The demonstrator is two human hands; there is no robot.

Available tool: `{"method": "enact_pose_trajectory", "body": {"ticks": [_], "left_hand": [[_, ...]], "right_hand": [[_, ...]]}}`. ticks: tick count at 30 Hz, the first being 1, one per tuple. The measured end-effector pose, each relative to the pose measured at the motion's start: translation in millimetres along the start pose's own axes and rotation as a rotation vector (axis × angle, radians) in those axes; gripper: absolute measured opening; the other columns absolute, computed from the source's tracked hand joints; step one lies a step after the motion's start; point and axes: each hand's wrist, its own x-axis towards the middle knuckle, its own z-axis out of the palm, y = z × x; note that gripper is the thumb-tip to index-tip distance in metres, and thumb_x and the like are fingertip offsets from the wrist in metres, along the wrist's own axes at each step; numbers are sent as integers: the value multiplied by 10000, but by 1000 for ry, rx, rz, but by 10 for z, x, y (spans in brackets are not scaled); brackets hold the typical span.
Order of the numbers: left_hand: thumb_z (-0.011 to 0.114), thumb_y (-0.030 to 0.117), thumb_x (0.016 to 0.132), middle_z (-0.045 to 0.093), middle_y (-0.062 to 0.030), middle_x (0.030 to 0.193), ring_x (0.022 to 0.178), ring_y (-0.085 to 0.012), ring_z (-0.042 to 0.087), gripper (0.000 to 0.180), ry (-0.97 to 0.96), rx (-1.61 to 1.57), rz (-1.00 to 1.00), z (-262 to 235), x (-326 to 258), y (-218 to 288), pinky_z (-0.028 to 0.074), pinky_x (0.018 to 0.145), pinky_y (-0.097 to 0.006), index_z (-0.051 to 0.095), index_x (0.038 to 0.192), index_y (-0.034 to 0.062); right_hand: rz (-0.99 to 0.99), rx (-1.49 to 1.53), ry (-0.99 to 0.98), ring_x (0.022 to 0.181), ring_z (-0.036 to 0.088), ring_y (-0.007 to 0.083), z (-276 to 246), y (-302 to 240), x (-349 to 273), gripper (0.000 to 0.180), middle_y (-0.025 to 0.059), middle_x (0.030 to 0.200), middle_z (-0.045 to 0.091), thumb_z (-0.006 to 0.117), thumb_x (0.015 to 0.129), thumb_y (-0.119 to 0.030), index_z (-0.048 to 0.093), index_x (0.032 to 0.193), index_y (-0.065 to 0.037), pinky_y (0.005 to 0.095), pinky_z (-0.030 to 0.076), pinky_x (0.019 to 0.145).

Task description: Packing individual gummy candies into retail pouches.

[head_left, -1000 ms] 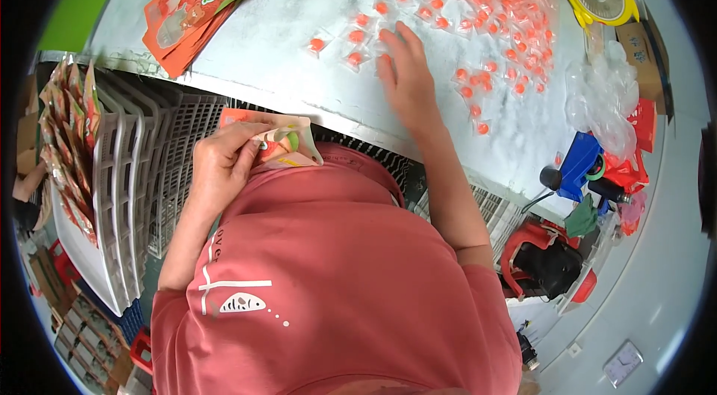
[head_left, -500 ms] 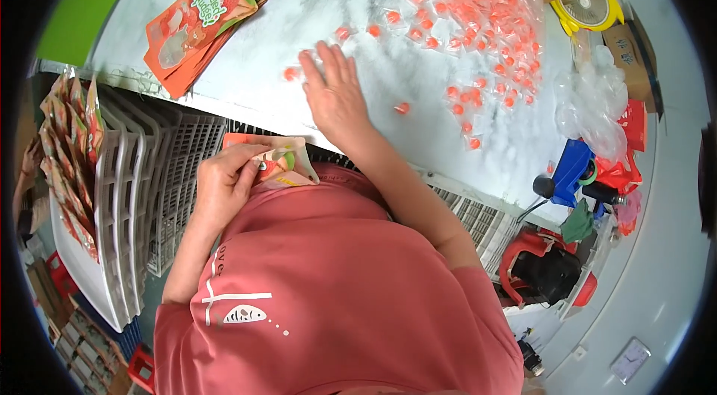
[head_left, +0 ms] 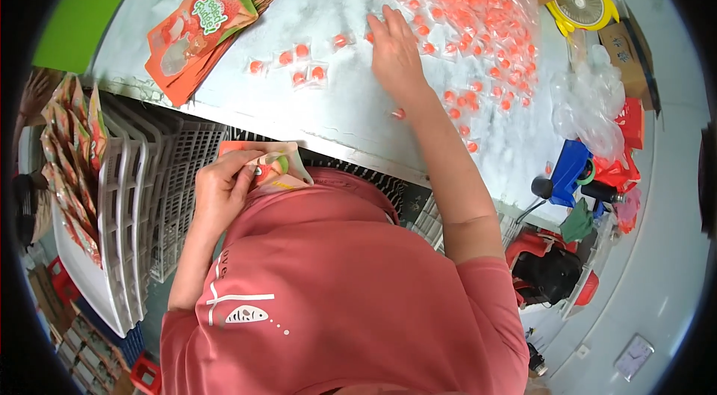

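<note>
My left hand (head_left: pixel 222 187) is closed on the edge of an orange and cream printed pouch (head_left: pixel 290 173), held at my waist just below the table's front edge. Out over the table, my right hand (head_left: pixel 396 55) is palm down with its fingers stretched, its tips beside the near edge of a big heap of clear-wrapped orange candies (head_left: pixel 478 14). A single wrapped candy (head_left: pixel 369 37) shows at its fingers; whether they touch it, I cannot tell. To the left of that hand lies a loose group of wrapped candies (head_left: pixel 301 51).
A stack of flat printed pouches (head_left: pixel 196 29) lies on the white tabletop (head_left: pixel 328 111) at the left. White plastic crates (head_left: pixel 123 171) stand below left, with filled pouches (head_left: pixel 75 163) beside them. At the right are a yellow fan (head_left: pixel 584 10), clear plastic bags (head_left: pixel 590 100) and a blue object (head_left: pixel 569 171).
My right hand has moved right and away from me, toward the heap. Several wrapped candies now lie grouped where it was. The left hand still holds the pouch in nearly the same place.
</note>
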Motion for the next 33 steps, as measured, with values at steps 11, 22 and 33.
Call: {"method": "enact_pose_trajectory", "body": {"ticks": [11, 22, 33], "left_hand": [[627, -22, 863, 711, -158, 938, 788, -293, 700, 196, 1, -7, -12, 12, -8, -63, 535, 698, -334, 714, 1031, 28], [633, 3, 882, 712, -159, 945, 790, -291, 703, 164, 2, -16, 19, 34, 10, -23, 541, 696, -332, 716, 1023, 22], [625, -2, 880, 719, -144, 963, 782, -291, 703, 179, -32, 5, 6, 42, 11, -32, 541, 691, -338, 713, 1033, 29]], "right_hand": [[49, 153, -77, 1206, 551, 388, -110, 121, -155, 424, 227, 1303, 572, 446, 872, 56, 586, 1269, 9, 425, 448, 1039], [334, 538, 43, 1169, 610, 293, -306, 229, -259, 362, 186, 1284, 604, 469, 971, -42, 559, 1320, -14, 348, 459, 1024], [65, -9, -248, 1411, 335, 383, -381, -352, -1040, 547, 250, 1534, 293, 533, 923, -25, 388, 1449, -2, 409, 396, 1101]]}}
